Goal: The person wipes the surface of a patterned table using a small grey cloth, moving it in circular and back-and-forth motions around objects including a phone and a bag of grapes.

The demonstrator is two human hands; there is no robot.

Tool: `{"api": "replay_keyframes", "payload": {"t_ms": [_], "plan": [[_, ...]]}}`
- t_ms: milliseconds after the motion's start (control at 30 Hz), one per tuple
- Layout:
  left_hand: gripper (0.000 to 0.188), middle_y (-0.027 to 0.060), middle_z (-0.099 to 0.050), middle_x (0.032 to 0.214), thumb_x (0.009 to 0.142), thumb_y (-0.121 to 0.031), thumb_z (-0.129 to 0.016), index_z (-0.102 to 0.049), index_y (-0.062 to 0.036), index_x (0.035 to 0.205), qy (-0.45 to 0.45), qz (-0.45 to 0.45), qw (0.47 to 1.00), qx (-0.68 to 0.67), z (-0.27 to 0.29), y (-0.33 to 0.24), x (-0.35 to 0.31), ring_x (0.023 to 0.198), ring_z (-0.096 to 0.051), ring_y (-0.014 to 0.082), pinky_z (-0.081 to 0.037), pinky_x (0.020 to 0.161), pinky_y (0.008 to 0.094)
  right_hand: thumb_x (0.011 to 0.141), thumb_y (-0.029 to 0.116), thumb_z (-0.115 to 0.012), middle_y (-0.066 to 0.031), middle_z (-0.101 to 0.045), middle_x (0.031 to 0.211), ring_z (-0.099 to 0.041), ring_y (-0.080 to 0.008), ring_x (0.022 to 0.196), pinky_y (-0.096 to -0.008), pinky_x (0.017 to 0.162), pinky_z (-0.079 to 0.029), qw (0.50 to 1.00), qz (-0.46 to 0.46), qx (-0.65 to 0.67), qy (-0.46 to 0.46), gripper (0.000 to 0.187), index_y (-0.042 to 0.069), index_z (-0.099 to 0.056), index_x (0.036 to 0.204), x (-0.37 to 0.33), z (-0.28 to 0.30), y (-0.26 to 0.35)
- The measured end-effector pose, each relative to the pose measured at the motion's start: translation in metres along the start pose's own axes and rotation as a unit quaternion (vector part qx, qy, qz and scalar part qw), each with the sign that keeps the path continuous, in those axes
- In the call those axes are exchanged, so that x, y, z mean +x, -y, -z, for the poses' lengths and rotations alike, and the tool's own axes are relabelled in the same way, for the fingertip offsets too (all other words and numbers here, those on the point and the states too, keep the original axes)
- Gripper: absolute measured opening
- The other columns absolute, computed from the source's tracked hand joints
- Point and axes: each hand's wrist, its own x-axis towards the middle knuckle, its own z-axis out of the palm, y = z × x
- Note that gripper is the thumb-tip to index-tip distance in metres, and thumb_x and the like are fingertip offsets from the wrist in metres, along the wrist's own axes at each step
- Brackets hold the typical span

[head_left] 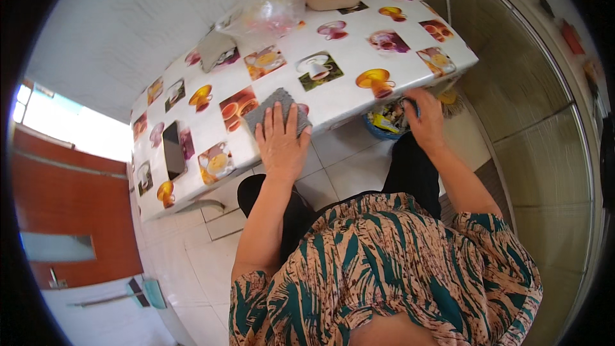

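Observation:
My left hand (280,144) lies flat on a grey cloth (261,114), fingers spread, pressing it to the table near the front edge. The table (349,90) has a white covering printed with cups and saucers. My right hand (426,118) is just off the table's front edge, above a blue basket (383,133) on the floor. Its fingers are bent, with a gap between them and the thumb, and I see nothing held there. Wrappers and other bits of rubbish fill the basket, which the table edge and the hand partly hide.
A dark phone (173,150) lies toward the table's left end. Farther back are a folded grey cloth (216,50), a clear plastic bag (266,13) and a pale tub (333,0) topped with a red item in plastic. A dustpan (154,293) stands by the wall at lower left.

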Motion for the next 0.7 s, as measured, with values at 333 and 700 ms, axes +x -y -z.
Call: {"api": "replay_keyframes", "payload": {"t_ms": [333, 700], "plan": [[0.073, 0.0157, -0.031, 0.154, 0.090, -0.049, -0.054, -0.034, -0.0111, 0.149, 0.018, 0.008, 1.000, -0.010, -0.010, 0.012, 0.019, 0.143, -0.026, 0.0317, -0.016, 0.116, 0.0491, 0.082, 0.035, -0.067, -0.0112, -0.066, 0.100, -0.059, -0.0273, 0.103, -0.0445, 0.093, -0.037, 0.890, -0.208, -0.240, 0.327, 0.032, 0.007, -0.070, 0.098, -0.116, 0.034, -0.073], [0.071, 0.0171, -0.028, 0.155, 0.090, -0.041, -0.055, -0.033, -0.0075, 0.148, 0.068, -0.002, 0.998, 0.013, 0.003, 0.020, 0.024, 0.144, -0.024, 0.0350, -0.015, 0.115, 0.0509, 0.081, 0.026, -0.062, -0.0074, -0.066, 0.091, -0.058, -0.0260, 0.095, -0.0431, 0.087, -0.038, 0.902, -0.072, -0.201, 0.376, 0.021, 0.009, -0.070, 0.088, -0.115, -0.005, -0.094]]}}
